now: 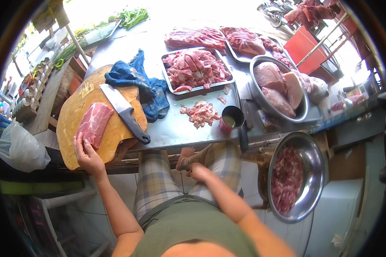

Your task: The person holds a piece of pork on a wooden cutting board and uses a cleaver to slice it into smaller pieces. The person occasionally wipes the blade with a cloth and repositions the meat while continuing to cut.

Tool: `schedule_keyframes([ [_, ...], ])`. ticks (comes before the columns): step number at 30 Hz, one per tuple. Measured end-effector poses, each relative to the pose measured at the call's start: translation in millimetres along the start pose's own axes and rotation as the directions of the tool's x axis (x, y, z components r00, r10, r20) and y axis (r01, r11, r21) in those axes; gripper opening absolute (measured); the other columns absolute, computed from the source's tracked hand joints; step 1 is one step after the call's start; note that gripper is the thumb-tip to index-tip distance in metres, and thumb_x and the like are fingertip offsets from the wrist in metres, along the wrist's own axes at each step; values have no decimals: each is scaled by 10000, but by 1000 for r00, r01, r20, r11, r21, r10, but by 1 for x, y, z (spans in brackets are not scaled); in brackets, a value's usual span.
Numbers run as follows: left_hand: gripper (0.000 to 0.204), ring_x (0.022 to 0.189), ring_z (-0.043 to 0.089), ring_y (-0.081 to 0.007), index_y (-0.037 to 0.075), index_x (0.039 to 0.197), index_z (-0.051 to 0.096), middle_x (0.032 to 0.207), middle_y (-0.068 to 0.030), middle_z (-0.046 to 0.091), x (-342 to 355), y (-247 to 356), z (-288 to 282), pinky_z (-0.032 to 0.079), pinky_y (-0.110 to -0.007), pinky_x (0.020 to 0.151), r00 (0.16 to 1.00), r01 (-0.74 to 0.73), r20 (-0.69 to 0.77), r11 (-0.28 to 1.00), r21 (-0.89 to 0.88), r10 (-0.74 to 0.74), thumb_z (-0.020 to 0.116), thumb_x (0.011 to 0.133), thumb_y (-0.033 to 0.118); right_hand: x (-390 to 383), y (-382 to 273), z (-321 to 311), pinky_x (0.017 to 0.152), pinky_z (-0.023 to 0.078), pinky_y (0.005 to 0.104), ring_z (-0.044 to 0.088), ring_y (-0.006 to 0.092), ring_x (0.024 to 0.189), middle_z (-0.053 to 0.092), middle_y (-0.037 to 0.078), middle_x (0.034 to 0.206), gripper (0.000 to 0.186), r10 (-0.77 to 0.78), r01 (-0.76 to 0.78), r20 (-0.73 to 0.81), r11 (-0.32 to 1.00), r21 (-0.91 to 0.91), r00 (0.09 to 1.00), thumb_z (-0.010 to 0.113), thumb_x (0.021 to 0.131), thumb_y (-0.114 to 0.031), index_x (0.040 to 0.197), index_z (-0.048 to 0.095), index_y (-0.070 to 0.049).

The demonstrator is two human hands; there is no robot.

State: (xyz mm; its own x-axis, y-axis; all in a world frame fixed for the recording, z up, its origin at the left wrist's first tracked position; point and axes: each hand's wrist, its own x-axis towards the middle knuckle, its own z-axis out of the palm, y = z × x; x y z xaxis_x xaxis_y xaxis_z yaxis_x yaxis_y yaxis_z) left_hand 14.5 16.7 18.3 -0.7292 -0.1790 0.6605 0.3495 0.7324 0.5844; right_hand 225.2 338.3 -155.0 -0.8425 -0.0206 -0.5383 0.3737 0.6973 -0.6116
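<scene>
My left hand (88, 157) is open, its fingers laid on the near end of a slab of raw meat (95, 122). The slab lies on a thick round wooden chopping block (68, 113). Beside it rests a knife (122, 110) with a black handle, its blade toward the far side, held by neither hand. A wet blue cloth (137, 83) drapes over the block's right edge. My right hand (199, 171) is down at my raised leg, fingers curled against the trouser hem beside my bare foot (185, 156); what they grip, if anything, is hidden.
On the metal table (158, 137) lie meat scraps (200, 114), a dark cup (231, 118), a tray of cut meat (164, 70) and a bowl (306, 105) with large pieces. Lower right, a steel bowl (315, 171) holds chopped meat. Egg trays (34, 88) and a white bag (21, 147) are left.
</scene>
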Motion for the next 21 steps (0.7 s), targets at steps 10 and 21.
schedule_keyframes([
  [10, 293, 1268, 545, -382, -8, 1242, 651, 1356, -256, 577, 0, -2, -1, 409, -441, 1069, 1000, 7, 10, 1000, -3, -7, 554, 974, 62, -76, -55, -52, 584, 486, 296, 585, 107, 615, 652, 66, 675, 173, 52, 114, -414, 924, 365, 909, 704, 902, -149, 878, 730, 20],
  [21, 266, 1242, 565, -373, -18, 1207, 665, 1312, -235, 613, 2, 4, 0, 423, -433, 1053, 1000, -25, 1, 999, 36, 25, 549, 983, 64, -76, -45, -122, 1076, 438, 390, 527, 326, 1276, 460, 251, 1436, 904, 231, 308, -928, 896, 320, 293, 766, 805, -4, 1546, 249, 1],
])
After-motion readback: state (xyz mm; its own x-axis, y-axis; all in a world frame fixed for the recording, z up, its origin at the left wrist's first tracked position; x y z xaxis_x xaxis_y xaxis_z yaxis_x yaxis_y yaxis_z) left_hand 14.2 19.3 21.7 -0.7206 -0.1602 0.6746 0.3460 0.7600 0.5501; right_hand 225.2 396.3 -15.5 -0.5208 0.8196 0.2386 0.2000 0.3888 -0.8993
